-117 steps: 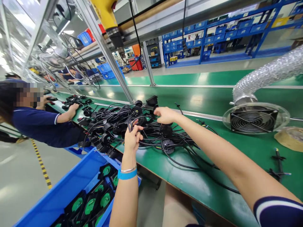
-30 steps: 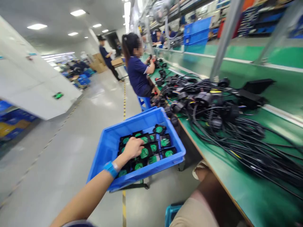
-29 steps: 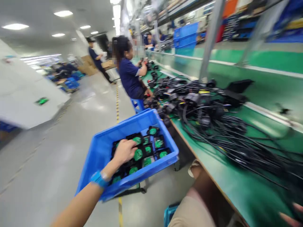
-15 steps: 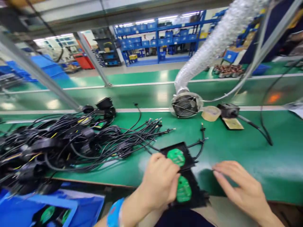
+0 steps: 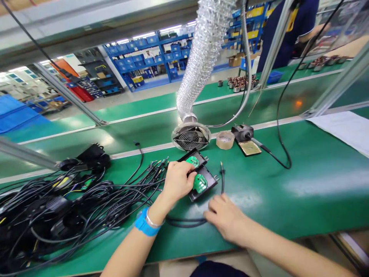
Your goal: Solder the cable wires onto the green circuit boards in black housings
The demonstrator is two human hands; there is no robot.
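Observation:
My left hand (image 5: pixel 180 180) grips a pair of black plastic housings (image 5: pixel 212 185) side by side, just above the bench. A round green circuit board (image 5: pixel 200 183) sits inside the nearer housing, and another green board (image 5: pixel 192 161) shows in the farther one, partly behind my fingers. To the right, my right hand (image 5: pixel 226 218) is closed around a black cable (image 5: pixel 184 222) low over the bench. The cable's end (image 5: pixel 222 169) sticks up past my fingers, and its looped part runs left under the housings. My fingertips hide where they press on it.
A tangled heap of black cables and housings (image 5: pixel 86 207) covers the left of the green bench (image 5: pixel 276 204). Behind stand a round fume fan (image 5: pixel 191 139) on a foil duct, a tape roll (image 5: pixel 225 140) and a soldering iron in its stand (image 5: pixel 243 134). White paper (image 5: pixel 343 129) lies far right.
My left hand has carried the housings forward, farther onto the bench. My right hand, open before, has closed on the black cable. The view has turned to the right.

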